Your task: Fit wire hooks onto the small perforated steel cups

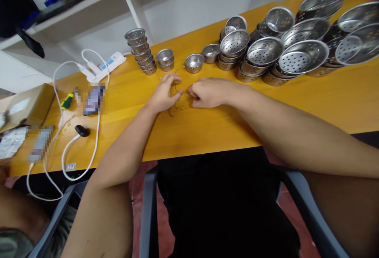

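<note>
Over the wooden table, my left hand (164,95) has its thumb and fingers apart, with no thing visibly held. Facing it, my right hand (209,92) is closed with its fingertips pinched together. A thin wire-like strand shows at those fingertips, though its ends are hard to make out. Several thin brownish wires (174,110) lie loose on the table beneath and between the hands. Just beyond them stands a small perforated metal cup (194,63), upright. Behind the left hand are a short pair of nested cups (165,59) and a taller cup stack (142,51).
Nested perforated metal bowls (265,52) crowd the table's right side. At left are a power strip (109,65) with white cables, a phone (94,99), a black plug-like device (82,130), a green-yellow tool (68,101) and a cardboard box (32,104). Another person's leg shows lower left.
</note>
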`<state>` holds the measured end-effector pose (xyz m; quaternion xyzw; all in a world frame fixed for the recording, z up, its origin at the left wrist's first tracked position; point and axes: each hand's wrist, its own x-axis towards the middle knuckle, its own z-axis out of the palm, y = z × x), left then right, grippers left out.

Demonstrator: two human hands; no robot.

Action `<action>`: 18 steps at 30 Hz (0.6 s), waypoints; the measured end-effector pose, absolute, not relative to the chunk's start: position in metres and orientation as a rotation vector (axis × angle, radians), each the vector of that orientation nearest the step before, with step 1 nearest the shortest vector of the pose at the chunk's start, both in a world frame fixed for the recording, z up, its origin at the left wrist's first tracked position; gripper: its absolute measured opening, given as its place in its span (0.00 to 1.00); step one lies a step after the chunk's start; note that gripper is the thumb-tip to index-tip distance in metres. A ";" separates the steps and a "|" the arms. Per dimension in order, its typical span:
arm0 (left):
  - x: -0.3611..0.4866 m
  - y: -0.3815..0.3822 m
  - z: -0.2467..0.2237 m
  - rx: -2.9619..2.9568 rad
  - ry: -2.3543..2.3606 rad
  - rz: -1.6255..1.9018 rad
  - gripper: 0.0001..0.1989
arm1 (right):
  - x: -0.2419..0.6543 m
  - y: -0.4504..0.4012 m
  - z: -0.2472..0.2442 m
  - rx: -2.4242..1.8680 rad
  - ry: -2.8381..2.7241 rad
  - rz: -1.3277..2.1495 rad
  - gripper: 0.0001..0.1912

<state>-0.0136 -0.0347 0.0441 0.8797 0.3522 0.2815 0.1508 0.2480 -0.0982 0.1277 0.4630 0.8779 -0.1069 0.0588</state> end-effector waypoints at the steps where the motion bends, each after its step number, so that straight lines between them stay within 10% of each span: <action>1: -0.013 -0.035 0.044 2.530 1.013 0.817 0.20 | 0.249 -0.095 0.126 1.431 2.730 -0.368 0.03; 18: -0.005 -0.040 0.052 2.359 1.079 0.994 0.11 | 0.251 -0.085 0.119 1.820 2.960 -0.828 0.22</action>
